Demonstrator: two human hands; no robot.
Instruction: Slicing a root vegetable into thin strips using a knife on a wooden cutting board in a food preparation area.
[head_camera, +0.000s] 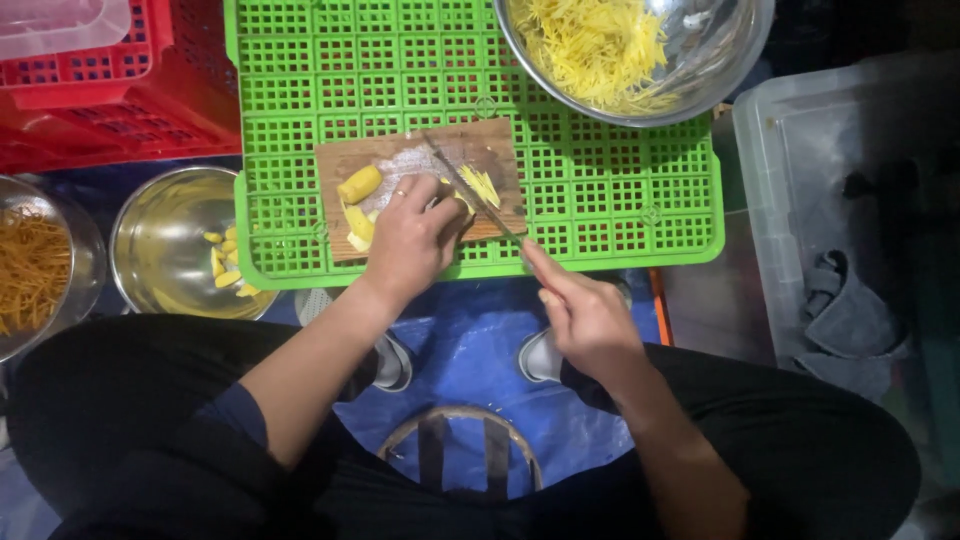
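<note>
A small wooden cutting board (488, 139) lies on an upturned green plastic crate (600, 190). My left hand (410, 238) presses down on yellow vegetable slices (359, 224) on the board; a ring shows on one finger. A yellow chunk (359, 184) lies just beyond my fingers. My right hand (585, 315) grips the handle of a knife (470, 190), whose blade slants across the board beside a little pile of thin yellow strips (484, 185).
A steel bowl (710, 60) of yellow shreds stands at the crate's far right corner. Left of the crate are a steel bowl (160, 245) with yellow pieces and another bowl (88, 262) of orange strips. Red crates (110, 110) sit far left, a grey tub (800, 160) with a cloth right.
</note>
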